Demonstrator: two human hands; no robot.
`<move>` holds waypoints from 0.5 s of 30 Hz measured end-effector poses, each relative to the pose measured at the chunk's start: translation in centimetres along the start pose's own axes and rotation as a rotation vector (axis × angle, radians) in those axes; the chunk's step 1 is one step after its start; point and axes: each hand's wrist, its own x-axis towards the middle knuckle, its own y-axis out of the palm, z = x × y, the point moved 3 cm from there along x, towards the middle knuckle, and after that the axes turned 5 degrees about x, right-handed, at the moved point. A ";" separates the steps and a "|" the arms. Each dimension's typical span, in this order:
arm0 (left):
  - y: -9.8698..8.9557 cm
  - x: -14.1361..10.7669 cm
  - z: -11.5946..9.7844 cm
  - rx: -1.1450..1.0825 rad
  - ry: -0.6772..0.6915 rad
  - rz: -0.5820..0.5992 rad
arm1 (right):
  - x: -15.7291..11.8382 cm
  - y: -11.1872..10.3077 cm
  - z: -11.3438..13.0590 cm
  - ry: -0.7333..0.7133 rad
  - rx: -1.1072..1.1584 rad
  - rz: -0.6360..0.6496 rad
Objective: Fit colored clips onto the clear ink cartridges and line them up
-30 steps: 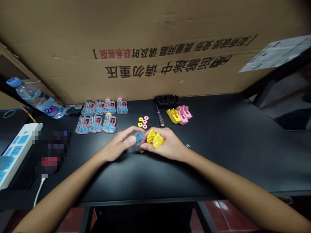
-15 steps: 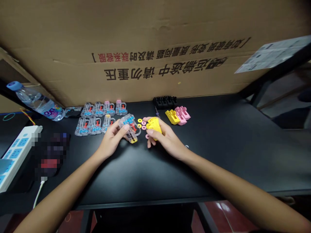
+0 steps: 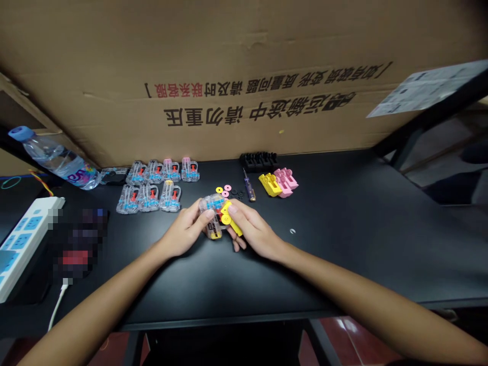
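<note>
Left hand (image 3: 185, 230) gripping clear plastic housing (image 3: 211, 204) at frame centre; yellow plastic part (image 3: 231, 219) held against it, pinched in right hand (image 3: 254, 233); pink and yellow washers (image 3: 227, 187) just above, on black tabletop (image 3: 343, 244).

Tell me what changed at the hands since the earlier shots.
The right hand moved the yellow plastic part left, against the clear plastic case held in the left hand. Neither was let go. The rows of clear cases stayed where they were.
</note>
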 end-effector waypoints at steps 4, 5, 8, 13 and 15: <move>0.5 -0.1 0.4 -0.108 -0.074 0.073 | -0.1 0.1 -0.1 -0.006 -0.068 -0.029; 0.6 -0.1 0.5 -0.117 -0.084 0.077 | -0.1 0.1 -0.1 -0.014 -0.085 -0.043; 0.7 -0.1 0.5 -0.110 -0.094 0.072 | -0.1 0.1 -0.2 -0.030 -0.127 -0.070; 0.7 0.0 0.6 -0.099 -0.091 0.087 | 0.0 0.0 -0.7 -0.010 -0.115 -0.057; 0.7 0.0 0.6 -0.092 -0.092 0.091 | 0.1 -0.1 -0.8 -0.012 -0.111 -0.057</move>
